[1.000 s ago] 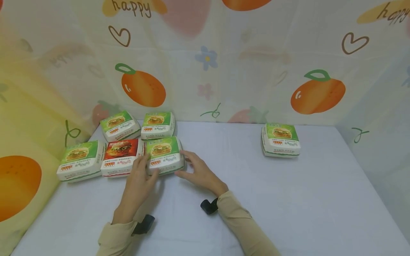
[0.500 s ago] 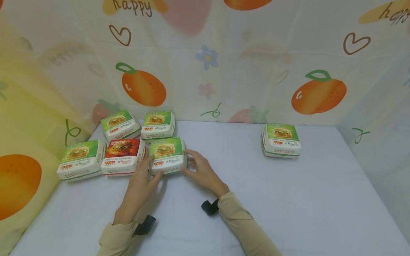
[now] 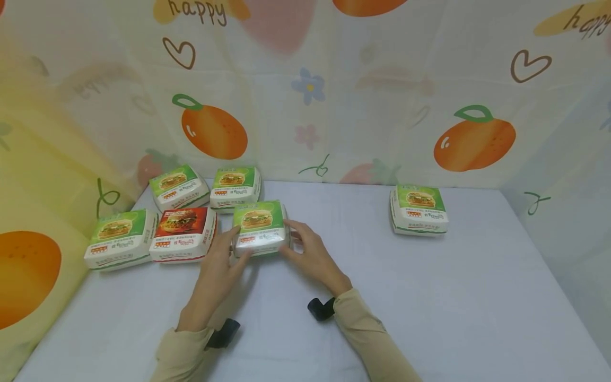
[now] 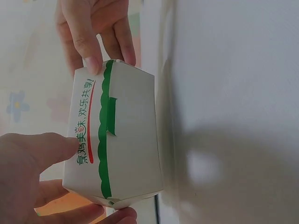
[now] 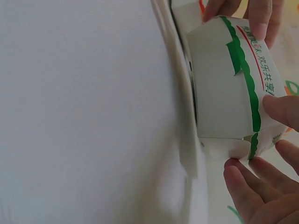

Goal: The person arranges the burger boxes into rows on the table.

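Observation:
A green and white burger box (image 3: 260, 225) is held between both hands, close over the white table, its burger picture facing up. The left hand (image 3: 220, 268) grips its left side, thumb at the front face and fingers round the corner. On the opposite side the right hand (image 3: 312, 254) holds it the same way, with its thumb at the front right. In the left wrist view the white front of the burger box (image 4: 131, 126) shows a green scalloped band and a small tab. The right wrist view shows the burger box (image 5: 219, 88) between the fingertips of both hands.
Just left stands a red burger box (image 3: 182, 233), with a green one (image 3: 118, 239) beyond it. Two more green boxes, one at the back left (image 3: 179, 187) and one beside it (image 3: 236, 185), stand near the printed curtain (image 3: 358, 122). Another green box (image 3: 419, 208) sits far right.
Both hands have moved right together with the green burger box, away from the red one, and a gap has opened between them. The other boxes stay where they were.

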Available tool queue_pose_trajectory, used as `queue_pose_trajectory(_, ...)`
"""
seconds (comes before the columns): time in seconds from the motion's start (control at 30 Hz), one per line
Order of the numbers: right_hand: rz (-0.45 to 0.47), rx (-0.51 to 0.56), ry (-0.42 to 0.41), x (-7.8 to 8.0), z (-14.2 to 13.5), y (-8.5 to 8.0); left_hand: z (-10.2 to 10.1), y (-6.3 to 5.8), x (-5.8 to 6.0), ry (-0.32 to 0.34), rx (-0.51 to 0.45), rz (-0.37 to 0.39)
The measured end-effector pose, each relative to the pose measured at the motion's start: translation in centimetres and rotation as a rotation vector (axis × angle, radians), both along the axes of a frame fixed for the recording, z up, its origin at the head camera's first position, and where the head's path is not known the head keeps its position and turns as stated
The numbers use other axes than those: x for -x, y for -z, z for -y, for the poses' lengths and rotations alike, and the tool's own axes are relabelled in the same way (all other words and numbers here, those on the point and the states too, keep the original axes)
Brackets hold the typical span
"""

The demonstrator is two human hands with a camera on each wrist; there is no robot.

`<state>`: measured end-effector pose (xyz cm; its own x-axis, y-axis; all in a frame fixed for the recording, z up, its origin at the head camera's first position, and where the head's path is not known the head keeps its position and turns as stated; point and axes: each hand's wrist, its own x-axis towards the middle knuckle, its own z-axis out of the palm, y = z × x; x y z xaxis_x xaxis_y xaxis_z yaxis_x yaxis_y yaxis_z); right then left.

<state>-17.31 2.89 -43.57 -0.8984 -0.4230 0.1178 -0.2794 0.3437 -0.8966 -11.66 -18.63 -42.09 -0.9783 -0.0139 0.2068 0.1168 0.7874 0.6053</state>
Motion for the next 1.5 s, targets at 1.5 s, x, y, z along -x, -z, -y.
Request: queue_pose_trajectory(1.5, 0.086, -0.006, 0.170, 1.7, -7.4, -1.3, -7.9, 0.5, 4.3, 0.070, -0.156, -0.009)
